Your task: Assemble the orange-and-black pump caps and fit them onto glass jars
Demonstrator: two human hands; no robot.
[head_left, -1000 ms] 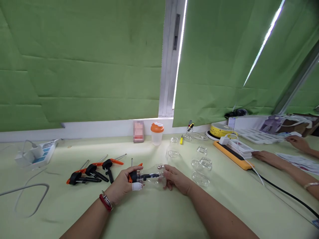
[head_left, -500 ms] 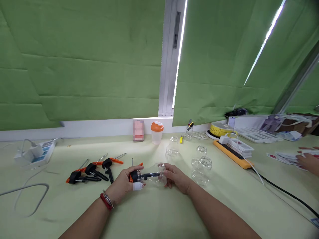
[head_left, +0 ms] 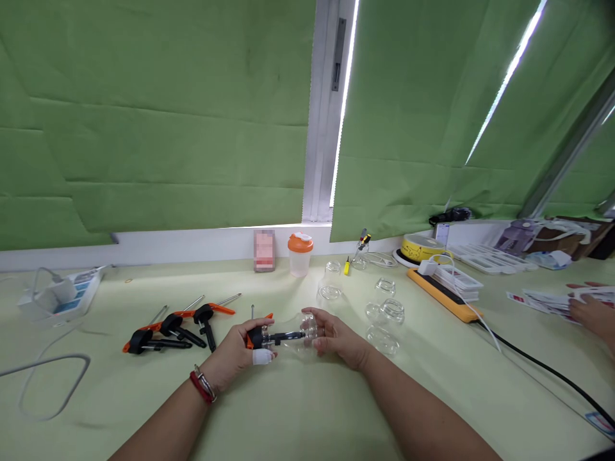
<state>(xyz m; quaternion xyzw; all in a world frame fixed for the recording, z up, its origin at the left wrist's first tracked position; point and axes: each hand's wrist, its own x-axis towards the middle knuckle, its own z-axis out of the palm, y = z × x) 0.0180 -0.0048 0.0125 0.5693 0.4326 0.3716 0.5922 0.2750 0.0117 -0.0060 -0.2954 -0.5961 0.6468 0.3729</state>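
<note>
My left hand [head_left: 235, 351], its thumb wrapped in white tape, grips a black-and-orange pump head [head_left: 256, 337] at the neck of a clear bottle [head_left: 306, 325]. The bottle lies on its side above the table, and the pump's black tube runs inside it. Around the bottle's wide base, the fingers of my right hand [head_left: 342, 340] are closed. To the left lie three similar black-and-orange pump heads [head_left: 173, 325] with thin metal spouts. Several clear empty bottles [head_left: 384, 326] stand to the right.
An orange-lidded cup [head_left: 300, 256] and a pink box [head_left: 264, 251] stand by the wall. At right are an orange power strip [head_left: 444, 296], a yellow round tin [head_left: 423, 248] and another person's hand [head_left: 593, 314] with cards. A white power strip [head_left: 79, 296] and cable lie left.
The view has shifted slightly. My right hand's fingers have moved a little on the bottle's base; both hands keep holding the bottle and pump head in nearly the same place.
</note>
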